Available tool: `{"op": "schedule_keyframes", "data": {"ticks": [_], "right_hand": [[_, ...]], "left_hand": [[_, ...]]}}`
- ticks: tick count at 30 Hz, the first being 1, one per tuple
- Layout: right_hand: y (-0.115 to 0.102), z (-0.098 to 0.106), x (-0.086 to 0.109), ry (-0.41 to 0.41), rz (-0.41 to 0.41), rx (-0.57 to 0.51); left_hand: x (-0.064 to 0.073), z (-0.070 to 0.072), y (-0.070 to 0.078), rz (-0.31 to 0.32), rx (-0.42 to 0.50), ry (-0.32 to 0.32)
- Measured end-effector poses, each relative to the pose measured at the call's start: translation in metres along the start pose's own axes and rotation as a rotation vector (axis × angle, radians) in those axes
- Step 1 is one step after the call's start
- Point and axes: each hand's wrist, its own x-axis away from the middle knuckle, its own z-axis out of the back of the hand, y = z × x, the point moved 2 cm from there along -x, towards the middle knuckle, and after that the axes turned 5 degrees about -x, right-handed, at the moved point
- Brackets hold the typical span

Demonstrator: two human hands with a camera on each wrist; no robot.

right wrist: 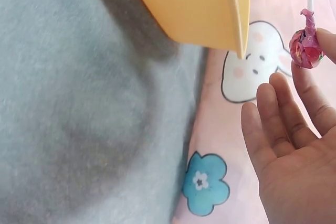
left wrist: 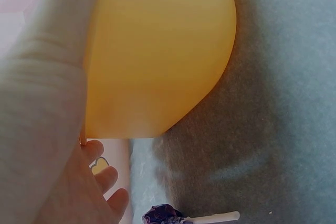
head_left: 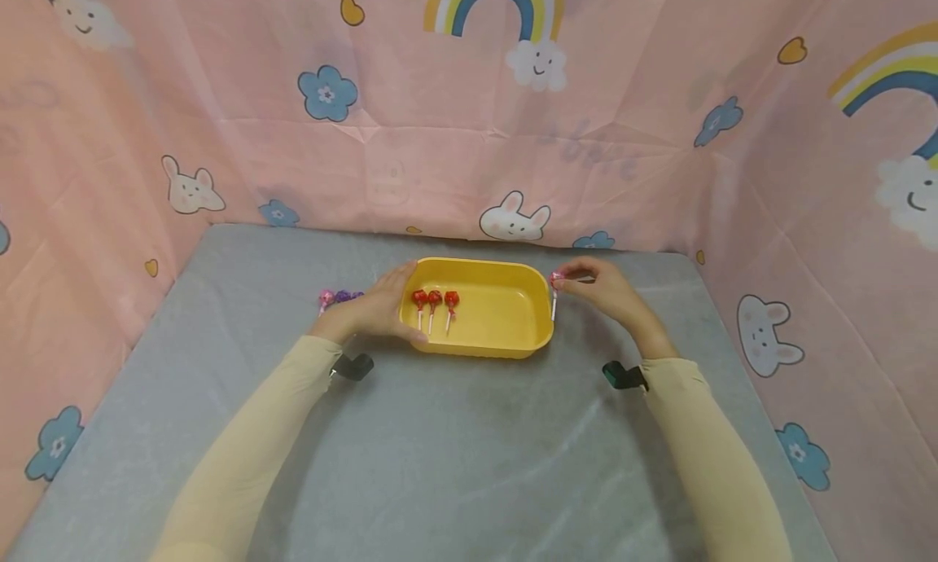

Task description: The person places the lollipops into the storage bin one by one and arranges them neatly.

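Observation:
My right hand [head_left: 604, 289] pinches a pink-wrapped lollipop [right wrist: 307, 48] by its candy end, between thumb and forefinger. Its white stick hangs downward beside the right end of a yellow plastic basin [head_left: 506, 313]. In the right wrist view the other fingers are held away from the candy. At the basin's opposite end my left hand [head_left: 377, 305] holds the rim, thumb towards the front and fingers towards the back. Three red lollipops [head_left: 435, 298] lie side by side in the basin's left part, sticks pointing to the front.
Left of the basin, partly behind the left hand, lie a pink lollipop [head_left: 326, 298] and purple ones [head_left: 342, 296] on the grey tabletop [head_left: 469, 448]. A pink printed curtain [head_left: 425, 171] encloses the back and sides. Each wrist carries a small dark camera.

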Motion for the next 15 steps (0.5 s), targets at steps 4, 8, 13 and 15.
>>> {"op": "schedule_keyframes", "data": {"ticks": [4, 8, 13, 15], "right_hand": [[-0.004, -0.004, -0.005, -0.012, 0.0, 0.014], [-0.01, -0.008, -0.007, -0.016, -0.012, 0.02], [-0.016, -0.015, -0.01, -0.023, -0.039, 0.002], [-0.017, -0.018, -0.012, -0.022, -0.044, -0.007]], "left_hand": [[0.001, 0.001, 0.0, -0.007, -0.006, 0.0], [0.0, 0.0, -0.001, -0.004, -0.01, 0.002], [-0.001, 0.0, -0.002, 0.008, 0.008, 0.002], [-0.001, 0.0, -0.002, 0.013, 0.005, 0.002]]}}
